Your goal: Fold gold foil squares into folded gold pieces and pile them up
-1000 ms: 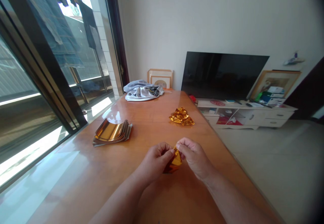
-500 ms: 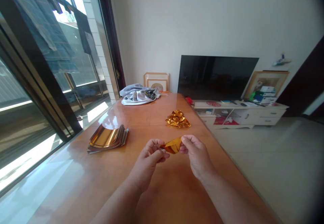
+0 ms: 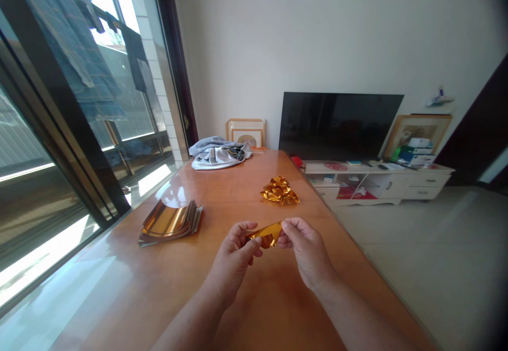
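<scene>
Between my two hands is a folded piece of gold foil paper (image 3: 270, 234), held above the wooden table (image 3: 254, 308). My left hand (image 3: 238, 248) pinches its left end between thumb and fingers. At the other end, my right hand (image 3: 304, 240) grips the upper right corner with thumb and forefinger. Beyond the hands lies a small heap of folded gold foil pieces (image 3: 280, 191). A curved stack of gold foil sheets (image 3: 170, 223) rests on the table to the left.
Crumpled grey cloth (image 3: 218, 154) lies at the table's far end, near leaning picture frames (image 3: 246, 133). A television (image 3: 339, 126) stands behind a low white cabinet (image 3: 416, 181) on the right. Glass sliding doors (image 3: 79, 128) line the left side.
The gold foil paper looks narrower and more elongated, its lower edge turned up. My left thumb has shifted onto its front. The view has tilted slightly upward.
</scene>
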A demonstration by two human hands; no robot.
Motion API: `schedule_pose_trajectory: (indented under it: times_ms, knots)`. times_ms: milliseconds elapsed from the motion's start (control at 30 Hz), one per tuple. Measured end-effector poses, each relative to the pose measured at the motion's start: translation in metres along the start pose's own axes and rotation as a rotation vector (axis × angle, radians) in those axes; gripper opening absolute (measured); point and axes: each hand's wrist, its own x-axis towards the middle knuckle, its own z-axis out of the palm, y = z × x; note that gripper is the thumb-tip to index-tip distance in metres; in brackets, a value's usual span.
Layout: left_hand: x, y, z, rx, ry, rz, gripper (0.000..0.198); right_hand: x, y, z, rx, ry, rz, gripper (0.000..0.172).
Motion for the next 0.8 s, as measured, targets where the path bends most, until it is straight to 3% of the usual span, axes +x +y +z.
schedule_pose_trajectory:
  times_ms: [267, 633, 800]
  knots:
    - [0.0041, -0.0097, 0.0062, 0.072, 0.067, 0.148, 0.043, -0.001, -0.002, 0.0016, 0.059, -0.018, 0.056, 0.031]
    - [0.004, -0.0096, 0.0045, 0.031, -0.035, 0.165, 0.037, 0.0008, -0.0011, -0.0007, 0.2, -0.01, 0.166, 0.028]
    - [0.0045, -0.0094, 0.0031, 0.036, -0.019, 0.136, 0.032, -0.0003, -0.0036, 0.0001, 0.156, -0.012, 0.136, 0.028]
